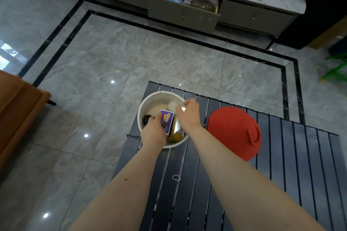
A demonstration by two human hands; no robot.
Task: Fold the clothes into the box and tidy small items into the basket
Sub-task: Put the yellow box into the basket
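- Left hand point(153, 133): reaches into the white rope basket point(145, 106) from its near rim; fingers and thumb curl round the near end of a small printed card box point(166, 121), which lies tilted inside the basket.
- Right hand point(187, 113): held over the far right part of the basket, fingers bent downward; thumb and fingertips touch a shiny foil packet point(176, 127), but whether they pinch it or only touch it cannot be told.
- Basket contents relative to the held card box: a black object point(146, 119) lies just left of it; a white crumpled item point(171, 106) lies beyond it, beside the right hand's fingers; the foil packet stands just right of it, with an orange-yellow item point(177, 137) at its near end.
- Basket position: on the far left corner of a dark slatted table point(281, 155).
- Red ribbed dome-shaped container point(234, 133): upturned on the table, right of the right wrist and near the basket, not touching it.
- Small white loop point(176, 177): lies on the slats between the two forearms, well nearer the viewer than both hands.
- Background: grey tiled floor point(112, 52); beyond it, a cabinet with one open drawer point(183, 15).
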